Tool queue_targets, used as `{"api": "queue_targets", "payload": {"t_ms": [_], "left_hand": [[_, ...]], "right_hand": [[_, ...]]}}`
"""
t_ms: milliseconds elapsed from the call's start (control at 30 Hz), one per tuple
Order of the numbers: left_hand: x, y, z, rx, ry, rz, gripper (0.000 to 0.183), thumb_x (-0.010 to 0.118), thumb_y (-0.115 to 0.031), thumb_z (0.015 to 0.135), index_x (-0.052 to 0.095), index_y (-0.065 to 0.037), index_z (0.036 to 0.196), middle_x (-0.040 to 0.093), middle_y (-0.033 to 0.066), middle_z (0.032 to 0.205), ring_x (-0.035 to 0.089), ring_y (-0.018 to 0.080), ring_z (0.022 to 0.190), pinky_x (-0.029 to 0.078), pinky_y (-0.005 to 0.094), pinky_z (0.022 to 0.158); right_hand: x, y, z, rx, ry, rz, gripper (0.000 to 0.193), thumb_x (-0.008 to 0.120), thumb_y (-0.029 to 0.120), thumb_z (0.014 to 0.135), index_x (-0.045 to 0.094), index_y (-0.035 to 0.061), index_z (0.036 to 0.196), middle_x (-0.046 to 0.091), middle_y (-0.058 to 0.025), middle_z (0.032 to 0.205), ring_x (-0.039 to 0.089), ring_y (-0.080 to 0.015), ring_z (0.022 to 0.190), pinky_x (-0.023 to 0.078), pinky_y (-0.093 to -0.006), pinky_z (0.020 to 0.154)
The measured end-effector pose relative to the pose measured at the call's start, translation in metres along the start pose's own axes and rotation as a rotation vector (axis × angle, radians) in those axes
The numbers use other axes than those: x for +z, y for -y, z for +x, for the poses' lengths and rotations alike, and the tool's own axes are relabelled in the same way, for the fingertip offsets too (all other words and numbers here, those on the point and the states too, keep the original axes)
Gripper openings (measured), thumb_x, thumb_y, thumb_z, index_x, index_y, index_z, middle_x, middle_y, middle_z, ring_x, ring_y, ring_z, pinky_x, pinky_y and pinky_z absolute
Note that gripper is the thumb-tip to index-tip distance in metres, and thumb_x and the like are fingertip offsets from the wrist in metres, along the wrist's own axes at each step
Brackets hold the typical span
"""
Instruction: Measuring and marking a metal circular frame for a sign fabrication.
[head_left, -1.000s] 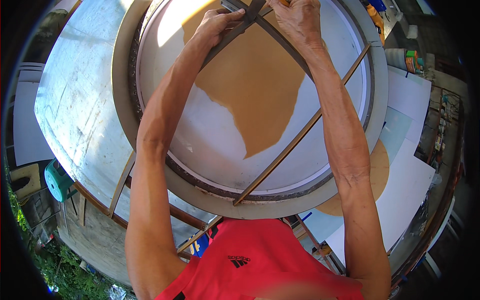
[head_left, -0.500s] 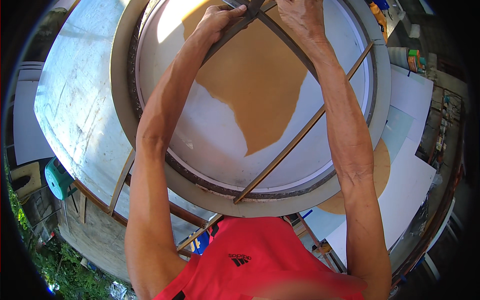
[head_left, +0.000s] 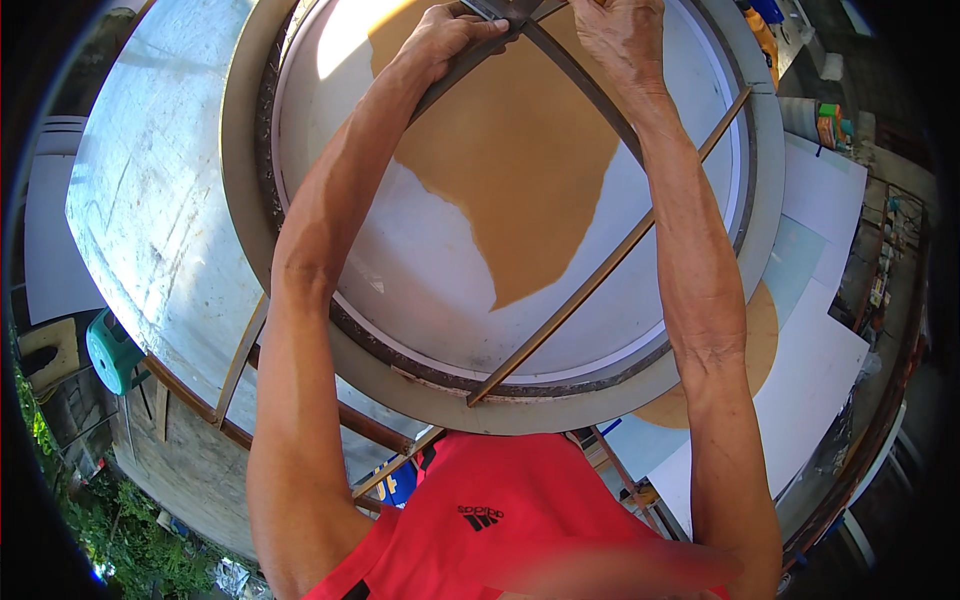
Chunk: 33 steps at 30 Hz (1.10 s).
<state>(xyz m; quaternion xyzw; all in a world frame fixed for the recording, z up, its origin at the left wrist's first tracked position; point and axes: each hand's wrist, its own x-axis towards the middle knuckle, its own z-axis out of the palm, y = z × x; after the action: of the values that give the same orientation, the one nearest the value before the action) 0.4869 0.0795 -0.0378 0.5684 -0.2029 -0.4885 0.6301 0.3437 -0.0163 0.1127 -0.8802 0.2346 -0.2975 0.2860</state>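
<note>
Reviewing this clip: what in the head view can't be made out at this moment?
- Where the dark metal bars meet: cut off by the top edge, so the joint is unseen.
- Right hand: fingertips run past the top edge; its grip is unclear.
- Left hand: closed on a bar, palm side hidden by the hand itself.
- Items on the shelf at right: too small and bent by the fisheye rim.

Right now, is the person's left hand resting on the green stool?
No, the left hand grips a dark metal bar at the far rim of the round frame, while the green stool stands apart.
</note>
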Motion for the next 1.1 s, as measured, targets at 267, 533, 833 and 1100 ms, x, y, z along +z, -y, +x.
{"api": "queue_targets", "payload": {"t_ms": [267, 533, 833, 1100], "left_hand": [[0.008, -0.007, -0.006, 0.015, -0.031, 0.141, 0.043, 0.08, -0.016, 0.085, 0.062, 0.008, 0.116, 0.074, 0.0187, 0.104, 0.074, 0.0254, 0.091, 0.059, 0.0359, 0.085], [0.011, -0.011, -0.01, 0.028, -0.038, 0.19, 0.041, 0.079, -0.013, 0.087, 0.063, 0.009, 0.118, 0.075, 0.0163, 0.102, 0.075, 0.0211, 0.088, 0.06, 0.0301, 0.079], [0.016, -0.022, -0.02, 0.084, -0.044, 0.145, 0.021, 0.075, -0.009, 0.087, 0.071, 0.008, 0.099, 0.074, 0.0144, 0.086, 0.073, 0.022, 0.077, 0.062, 0.0342, 0.07], [0.014, -0.02, -0.019, 0.09, -0.036, 0.125, 0.021, 0.075, -0.008, 0.088, 0.071, 0.009, 0.099, 0.074, 0.0159, 0.088, 0.073, 0.022, 0.078, 0.062, 0.0334, 0.069]], "right_hand": [[-0.003, -0.002, 0.002, 0.052, 0.068, -0.069, 0.025, 0.066, 0.022, 0.096, 0.069, -0.0025, 0.09, 0.065, -0.0118, 0.068, 0.059, -0.0146, 0.061, 0.046, -0.0355, 0.058], [-0.002, -0.002, -0.001, 0.0, 0.088, 0.028, 0.024, 0.067, 0.021, 0.095, 0.072, -0.0006, 0.104, 0.071, -0.0127, 0.078, 0.066, -0.0135, 0.071, 0.05, -0.0326, 0.064], [0.005, -0.013, -0.011, 0.032, 0.065, 0.03, 0.031, 0.071, 0.024, 0.092, 0.072, -0.0015, 0.109, 0.075, -0.0115, 0.089, 0.071, -0.0173, 0.082, 0.055, -0.0334, 0.072], [0.008, -0.008, -0.018, 0.198, 0.14, 0.156, 0.027, 0.072, 0.021, 0.092, 0.071, -0.002, 0.107, 0.073, -0.0075, 0.087, 0.068, -0.0124, 0.081, 0.053, -0.0288, 0.07]]}}
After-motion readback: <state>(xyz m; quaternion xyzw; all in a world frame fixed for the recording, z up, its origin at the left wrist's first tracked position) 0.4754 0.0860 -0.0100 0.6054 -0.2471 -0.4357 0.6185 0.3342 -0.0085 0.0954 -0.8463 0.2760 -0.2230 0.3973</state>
